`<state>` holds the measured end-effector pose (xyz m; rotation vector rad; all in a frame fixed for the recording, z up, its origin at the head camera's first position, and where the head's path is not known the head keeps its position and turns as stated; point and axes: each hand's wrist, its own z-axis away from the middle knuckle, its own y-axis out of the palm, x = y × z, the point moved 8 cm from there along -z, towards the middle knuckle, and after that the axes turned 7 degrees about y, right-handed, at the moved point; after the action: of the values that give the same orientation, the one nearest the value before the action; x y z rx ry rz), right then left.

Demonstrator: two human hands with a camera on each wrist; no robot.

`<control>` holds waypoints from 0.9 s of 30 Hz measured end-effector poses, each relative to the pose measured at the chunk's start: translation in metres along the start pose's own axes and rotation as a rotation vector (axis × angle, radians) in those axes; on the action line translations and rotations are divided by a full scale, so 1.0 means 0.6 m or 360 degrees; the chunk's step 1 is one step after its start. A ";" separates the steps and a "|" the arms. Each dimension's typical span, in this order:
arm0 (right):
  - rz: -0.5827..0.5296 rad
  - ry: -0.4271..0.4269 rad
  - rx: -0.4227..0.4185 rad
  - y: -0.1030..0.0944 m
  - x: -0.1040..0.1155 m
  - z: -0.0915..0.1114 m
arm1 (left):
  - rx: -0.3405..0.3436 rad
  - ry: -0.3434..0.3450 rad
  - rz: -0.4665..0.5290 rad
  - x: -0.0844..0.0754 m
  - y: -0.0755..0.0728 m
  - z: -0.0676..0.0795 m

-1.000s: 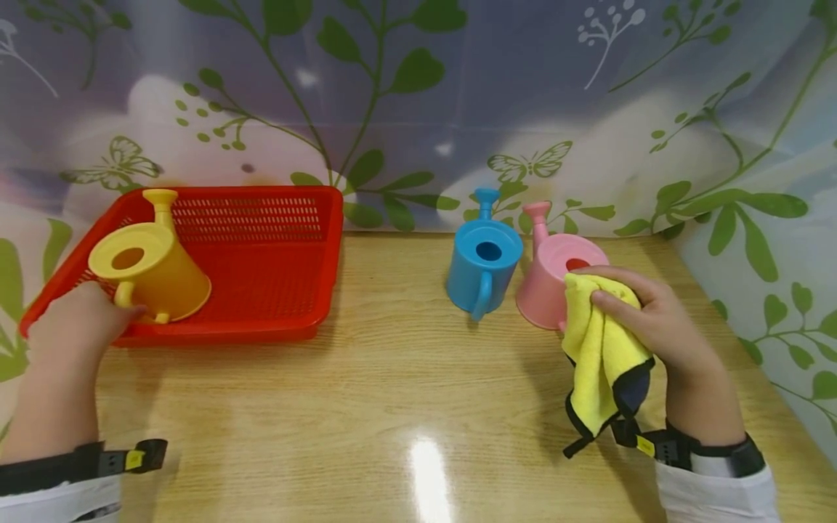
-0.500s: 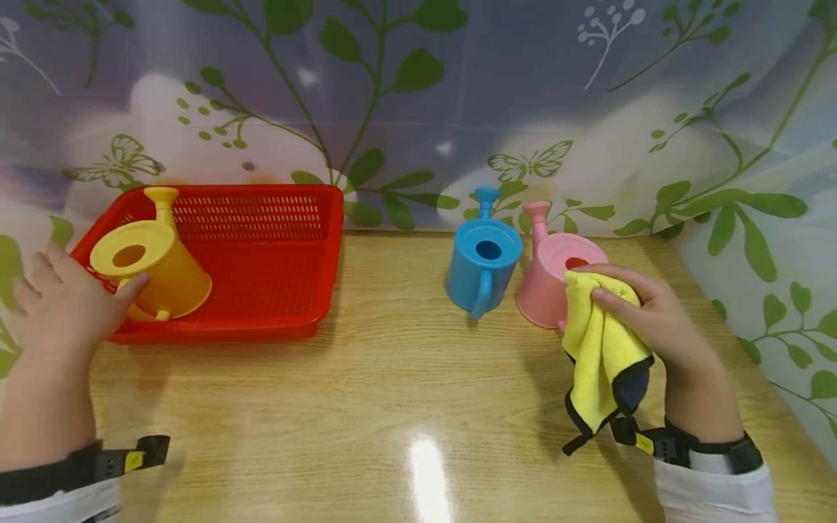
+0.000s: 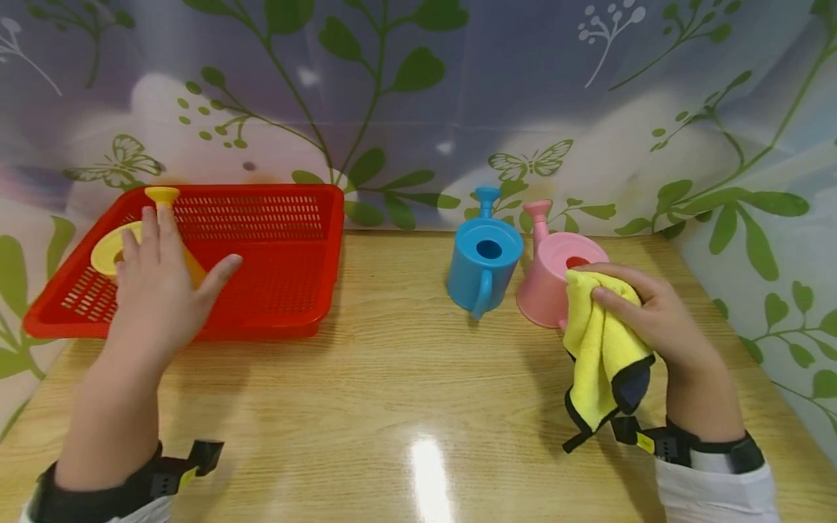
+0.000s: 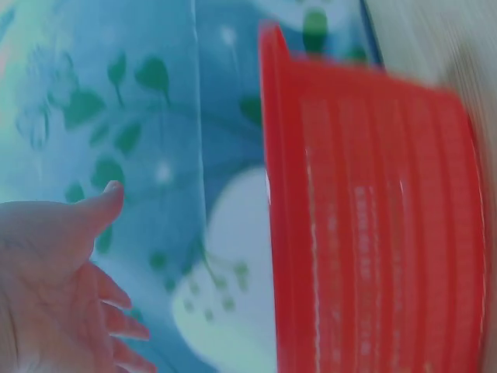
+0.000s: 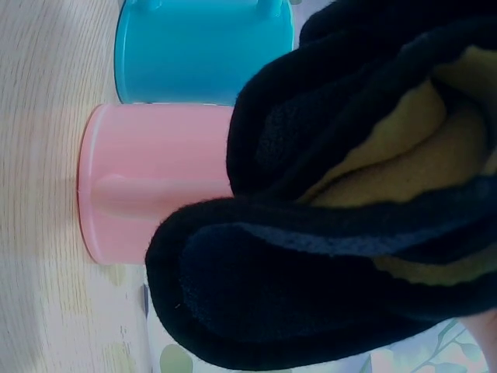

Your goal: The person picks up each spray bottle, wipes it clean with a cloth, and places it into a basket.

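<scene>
In the head view my left hand [image 3: 157, 290] hovers over the front left of a red basket [image 3: 314, 319], fingers spread and holding nothing. It covers much of a yellow watering can [image 3: 107, 250] that stands in the basket. The left wrist view shows the left palm [image 4: 54, 303] above the basket's outer side [image 4: 373, 233]. My right hand [image 3: 667, 327] grips a yellow cloth [image 3: 601, 349] with black edging, bunched and hanging down. Right behind the cloth stands a pink watering can [image 3: 543, 290]; the cloth hides its handle side. The cloth's dark face [image 5: 256, 287] fills much of the right wrist view.
A blue watering can [image 3: 480, 269] stands close to the left of the pink one. All this rests on a wooden table [image 3: 366, 407]. Behind and to the right hangs a printed cloth backdrop [image 3: 405, 109] with leaves and butterflies.
My left hand has let go of the yellow watering can's handle side, opened, and moved right and over the can. The right hand and its cloth have stayed in place.
</scene>
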<state>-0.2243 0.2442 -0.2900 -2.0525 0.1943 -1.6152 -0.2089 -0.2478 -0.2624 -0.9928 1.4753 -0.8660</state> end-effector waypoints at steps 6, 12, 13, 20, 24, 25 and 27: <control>0.0019 0.0027 -0.0014 -0.001 -0.003 0.001 | 0.0057 0.0198 0.0015 -0.086 0.042 0.002; -0.0008 0.0048 0.0000 0.001 -0.005 -0.001 | 0.0098 0.0415 0.0089 -0.169 0.094 0.007; 0.0004 0.0046 -0.0003 0.001 -0.005 -0.001 | 0.0093 0.0455 0.0123 -0.181 0.102 0.007; 0.0100 0.0077 -0.0048 0.001 -0.002 0.001 | 0.0216 0.0549 0.0380 -0.245 0.161 0.007; 0.0107 0.0119 -0.0073 -0.001 -0.003 0.001 | 0.0424 0.0475 0.0617 -0.270 0.217 0.004; 0.0111 0.0128 -0.0073 -0.001 -0.004 0.002 | 0.0473 0.0443 0.0697 -0.275 0.232 0.002; 0.0119 0.0137 -0.0069 -0.002 -0.006 0.002 | 0.0536 0.0389 0.0868 -0.284 0.260 -0.003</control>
<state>-0.2243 0.2468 -0.2929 -1.9847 0.3359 -1.6682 -0.2217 -0.0312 -0.3407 -0.2161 1.6265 -0.8097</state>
